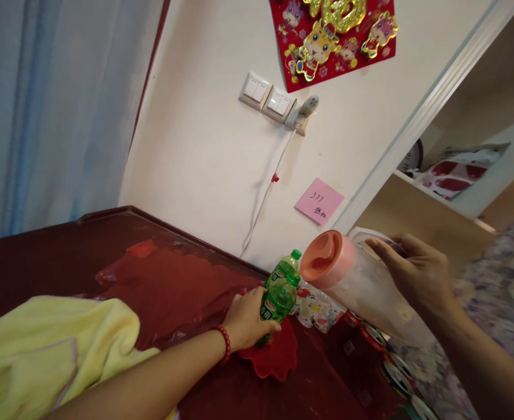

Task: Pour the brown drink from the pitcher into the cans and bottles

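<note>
My left hand (250, 321), with a red bead bracelet at the wrist, is wrapped round the lower part of a green drink bottle (279, 298). A second green bottle (285, 266) stands just behind it, partly hidden. Below the hand lies a red scalloped dish (278, 356). In my right hand (418, 268) is the white handle of a translucent plastic pitcher (364, 286) with an orange-pink lid. The pitcher is held tilted in the air, its lid toward the bottles.
Several cans (397, 367) line the table's right side, near a patterned cup or packet (315, 306). A yellow cloth (64, 344) lies at left, with a red plastic bag (173, 280) behind it. A charging cable (265, 192) hangs down the wall.
</note>
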